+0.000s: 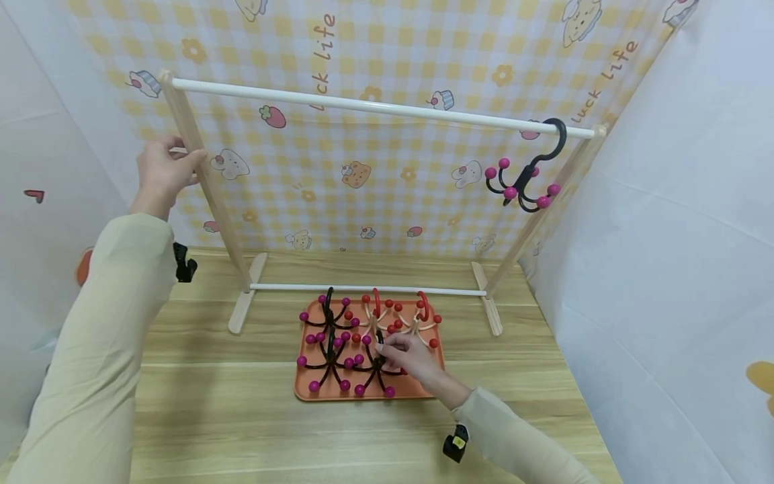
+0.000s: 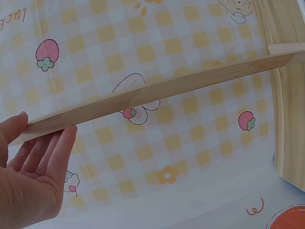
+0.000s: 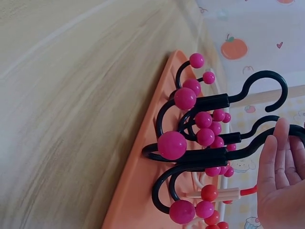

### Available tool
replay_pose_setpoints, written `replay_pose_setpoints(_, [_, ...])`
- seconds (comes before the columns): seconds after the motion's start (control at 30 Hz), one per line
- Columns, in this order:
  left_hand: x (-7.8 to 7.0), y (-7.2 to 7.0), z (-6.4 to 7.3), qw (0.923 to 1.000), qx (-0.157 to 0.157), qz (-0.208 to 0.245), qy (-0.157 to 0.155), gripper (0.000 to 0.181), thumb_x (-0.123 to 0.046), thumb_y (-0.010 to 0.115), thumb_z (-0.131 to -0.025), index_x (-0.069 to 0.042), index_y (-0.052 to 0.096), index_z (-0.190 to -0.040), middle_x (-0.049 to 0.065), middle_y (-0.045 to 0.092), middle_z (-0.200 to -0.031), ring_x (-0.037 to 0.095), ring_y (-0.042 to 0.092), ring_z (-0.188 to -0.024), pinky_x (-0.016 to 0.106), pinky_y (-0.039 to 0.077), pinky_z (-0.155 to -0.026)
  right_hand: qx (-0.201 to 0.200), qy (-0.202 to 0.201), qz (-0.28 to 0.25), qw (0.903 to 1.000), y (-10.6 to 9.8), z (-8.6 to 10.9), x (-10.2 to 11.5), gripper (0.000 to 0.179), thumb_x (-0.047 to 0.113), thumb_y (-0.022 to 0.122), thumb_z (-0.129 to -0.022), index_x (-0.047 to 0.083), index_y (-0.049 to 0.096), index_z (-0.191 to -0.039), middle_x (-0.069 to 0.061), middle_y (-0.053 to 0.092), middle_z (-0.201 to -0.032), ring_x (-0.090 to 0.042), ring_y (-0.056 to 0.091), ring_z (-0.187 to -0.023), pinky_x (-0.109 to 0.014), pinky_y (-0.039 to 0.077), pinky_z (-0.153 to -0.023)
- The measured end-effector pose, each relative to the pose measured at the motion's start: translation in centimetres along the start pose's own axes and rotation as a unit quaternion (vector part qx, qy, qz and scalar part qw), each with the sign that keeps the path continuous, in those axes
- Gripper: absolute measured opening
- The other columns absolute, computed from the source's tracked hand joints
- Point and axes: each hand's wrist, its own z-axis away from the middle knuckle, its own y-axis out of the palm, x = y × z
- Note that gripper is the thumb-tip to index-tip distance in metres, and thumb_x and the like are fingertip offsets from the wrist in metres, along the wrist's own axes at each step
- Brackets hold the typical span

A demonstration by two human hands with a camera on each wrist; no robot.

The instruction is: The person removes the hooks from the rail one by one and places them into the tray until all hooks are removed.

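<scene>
My left hand [image 1: 162,169] grips the upper part of the rack's left wooden post [image 1: 208,191]; in the left wrist view the thumb lies on one side of it and the fingers [image 2: 56,151] on the other. Low at the orange tray [image 1: 357,396], my right hand [image 1: 412,357] pinches the hook of a black hanger [image 3: 205,155] that has curved arms tipped with magenta balls. The hook's end is partly hidden by the fingers in the right wrist view. Two similar black hangers stand on the tray's left side, the nearer one [image 1: 330,359] beside the held one.
Two pale hangers with red hooks and red balls, one of them at the tray's back right [image 1: 417,324], share the tray. Another black hanger [image 1: 525,178] hangs near the right end of the white top rod [image 1: 363,105]. A patterned cloth [image 1: 387,202] is behind the rack.
</scene>
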Motion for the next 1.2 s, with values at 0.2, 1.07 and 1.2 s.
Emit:
replay_pose_setpoints(0.2, [0.0,-0.1,0.1,1.0000,-0.001,-0.003,0.000,0.054,-0.032,0.054,-0.086,-0.007,0.039,-0.132,0.013,0.038,-0.134,0.023,0.042,-0.117,0.009,0.048,-0.064,0.001,0.005,-0.023,0.9997,0.0,-0.6,-1.6,0.020,0.013,0.057,-0.087,-0.007,0.057,-0.091,-0.014,0.062,-0.078,-0.014,0.059,-0.061,-0.043,0.053,-0.069])
replay_pose_setpoints(1.07, [-0.1,-0.2,0.2,1.0000,0.002,-0.005,-0.003,0.055,-0.033,0.053,-0.086,-0.008,0.037,-0.133,0.013,0.038,-0.134,0.022,0.042,-0.116,0.010,0.048,-0.067,-0.060,-0.031,0.060,0.9959,-7.5,-1.8,4.6,0.029,0.017,0.052,-0.090,-0.009,0.054,-0.104,-0.016,0.061,-0.094,-0.034,0.058,-0.080,-0.034,0.053,-0.069])
replay_pose_setpoints(1.2, [-0.1,0.0,0.1,1.0000,0.001,-0.006,0.000,0.055,-0.033,0.054,-0.086,-0.008,0.038,-0.133,0.013,0.038,-0.134,0.022,0.043,-0.116,0.010,0.048,-0.067,-0.092,-0.062,0.070,0.9913,-9.9,-2.0,6.6,0.034,0.022,0.054,-0.090,-0.008,0.054,-0.106,-0.020,0.059,-0.100,-0.028,0.059,-0.078,-0.034,0.053,-0.072])
